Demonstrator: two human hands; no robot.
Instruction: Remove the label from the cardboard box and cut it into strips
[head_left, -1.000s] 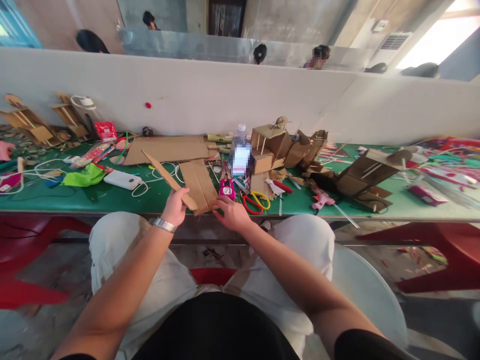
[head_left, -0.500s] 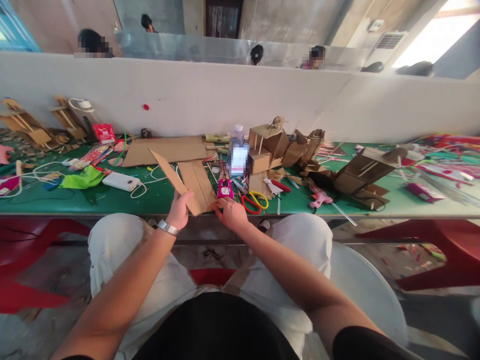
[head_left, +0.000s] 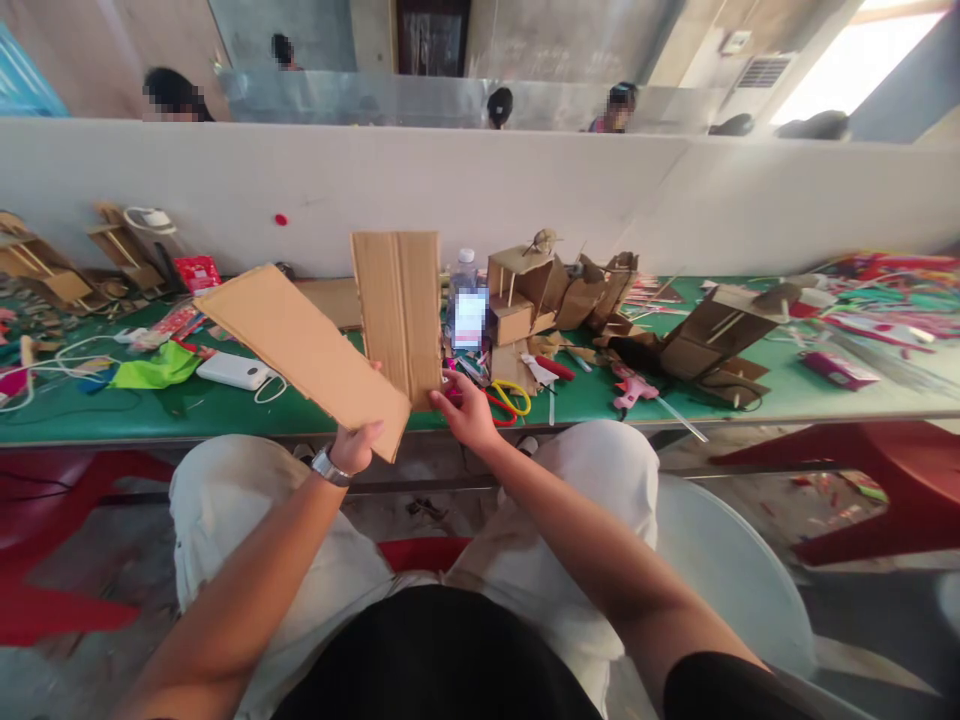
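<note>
My left hand (head_left: pixel 357 446) is closed on the lower end of a smooth cardboard strip (head_left: pixel 300 345), which leans up to the left over the table edge. My right hand (head_left: pixel 468 412) pinches the lower right corner of a creased cardboard panel (head_left: pixel 399 310), held upright with its ridged face toward me. The two pieces overlap near their lower ends; whether they are joined there I cannot tell. Just beyond my right hand are scissors (head_left: pixel 511 398) with red and yellow handles. A plastic bottle (head_left: pixel 466 275) stands behind, with a lit phone screen (head_left: pixel 470 320) before it.
The green table (head_left: pixel 360 420) carries a white power bank (head_left: pixel 232 370), a bright green cloth (head_left: pixel 156 366), a pink glue gun (head_left: pixel 634 388), cardboard models (head_left: pixel 712 340) and a purple box (head_left: pixel 836 370). A pale partition (head_left: pixel 315 180) rises behind; other people sit beyond it.
Both cardboard pieces have been lifted and tilted up, so their broad faces now show. The left piece has swung out to the left, and the right one has come upright.
</note>
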